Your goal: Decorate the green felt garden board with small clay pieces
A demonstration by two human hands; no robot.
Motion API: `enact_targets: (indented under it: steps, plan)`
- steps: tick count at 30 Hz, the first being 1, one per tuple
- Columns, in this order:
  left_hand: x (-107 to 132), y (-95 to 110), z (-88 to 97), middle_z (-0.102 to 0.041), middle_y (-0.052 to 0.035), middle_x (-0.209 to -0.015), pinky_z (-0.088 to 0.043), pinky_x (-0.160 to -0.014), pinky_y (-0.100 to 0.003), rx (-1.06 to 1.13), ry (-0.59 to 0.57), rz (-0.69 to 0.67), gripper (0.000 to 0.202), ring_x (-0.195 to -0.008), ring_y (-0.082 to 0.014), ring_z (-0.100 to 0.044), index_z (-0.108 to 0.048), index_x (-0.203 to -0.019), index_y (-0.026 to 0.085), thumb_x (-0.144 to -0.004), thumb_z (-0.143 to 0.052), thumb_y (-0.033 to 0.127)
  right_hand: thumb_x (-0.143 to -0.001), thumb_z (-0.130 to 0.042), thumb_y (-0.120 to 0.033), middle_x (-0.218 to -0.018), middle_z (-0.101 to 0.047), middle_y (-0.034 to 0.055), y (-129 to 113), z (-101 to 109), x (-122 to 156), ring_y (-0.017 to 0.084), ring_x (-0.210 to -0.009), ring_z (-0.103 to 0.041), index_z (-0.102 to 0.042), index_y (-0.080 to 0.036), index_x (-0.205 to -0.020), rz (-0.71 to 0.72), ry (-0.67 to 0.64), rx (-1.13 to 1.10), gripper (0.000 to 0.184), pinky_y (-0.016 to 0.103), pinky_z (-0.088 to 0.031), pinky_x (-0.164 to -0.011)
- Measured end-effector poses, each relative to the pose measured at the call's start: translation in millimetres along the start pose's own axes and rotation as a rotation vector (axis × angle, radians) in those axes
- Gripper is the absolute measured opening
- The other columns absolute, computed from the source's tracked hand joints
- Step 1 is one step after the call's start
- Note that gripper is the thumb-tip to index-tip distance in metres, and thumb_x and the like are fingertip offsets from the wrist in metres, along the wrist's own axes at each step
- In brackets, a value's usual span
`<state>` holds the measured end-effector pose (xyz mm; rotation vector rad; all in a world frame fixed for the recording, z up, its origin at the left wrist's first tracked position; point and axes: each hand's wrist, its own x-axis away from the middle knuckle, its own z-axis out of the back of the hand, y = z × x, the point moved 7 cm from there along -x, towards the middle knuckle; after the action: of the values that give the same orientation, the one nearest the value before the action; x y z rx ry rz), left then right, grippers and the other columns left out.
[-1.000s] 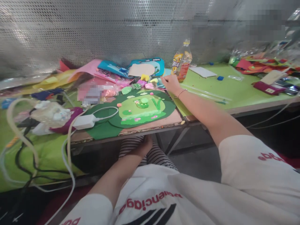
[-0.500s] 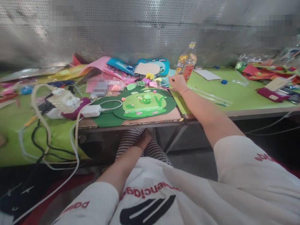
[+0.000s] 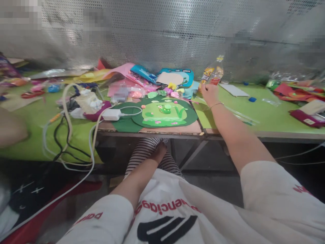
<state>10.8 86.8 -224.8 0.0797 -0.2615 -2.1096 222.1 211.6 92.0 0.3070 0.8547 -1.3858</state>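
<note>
My right hand (image 3: 210, 94) is at the back of the table, its fingers curled closed in front of a plastic bottle (image 3: 216, 73) with a yellow and red label. Whether it touches the bottle or holds something small, I cannot make out. Left of it, a thin pink stick (image 3: 191, 100) lies by several lumps of coloured clay (image 3: 173, 87). My left hand (image 3: 160, 150) rests in my lap between striped trouser legs, its fingers hidden. Before me lies a dark green board (image 3: 139, 119) with a light green clay scene and a small green clay snail (image 3: 166, 108).
A white charger (image 3: 111, 114) and tangled cables lie to the left, the cables hanging over the edge. Blue-edged boards (image 3: 188, 75) lean at the back. A white card (image 3: 234, 89), clear straws (image 3: 241, 117) and a maroon case (image 3: 306, 118) lie right. A blurred arm (image 3: 11, 127) shows far left.
My right hand has moved slightly right, along the front of the bottle. The view has swung a little left. A blurred arm at the far left shows more. My left hand stays in my lap.
</note>
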Motion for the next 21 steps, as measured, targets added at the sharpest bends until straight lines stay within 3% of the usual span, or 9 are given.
enact_targets:
  steps: [13,21]
  plan:
    - [3,-4,-19.5,-0.055,-0.0095,-0.117,-0.049,-0.086,-0.041,-0.083,-0.199,0.188,0.035,-0.101,-0.019,-0.056,-0.053,-0.115,0.015,-0.086,-0.051,0.035,-0.087,-0.037,-0.039,-0.045,-0.04,0.0025,-3,-3,1,0.014,-0.048,-0.034,-0.027,-0.022,-0.047,0.041,0.008,0.067,0.045,0.032,-0.025,-0.053]
    - [1,1,-8.6,-0.055,-0.0087,-0.116,-0.049,-0.085,-0.04,-0.079,-0.22,0.13,0.034,-0.1,-0.0185,-0.056,-0.053,-0.115,0.016,-0.086,-0.051,0.035,-0.084,-0.038,-0.038,-0.05,-0.055,0.0071,-3,-10,3,0.017,-0.049,-0.046,-0.036,-0.022,-0.045,0.076,-0.012,0.077,0.042,0.033,-0.028,-0.052]
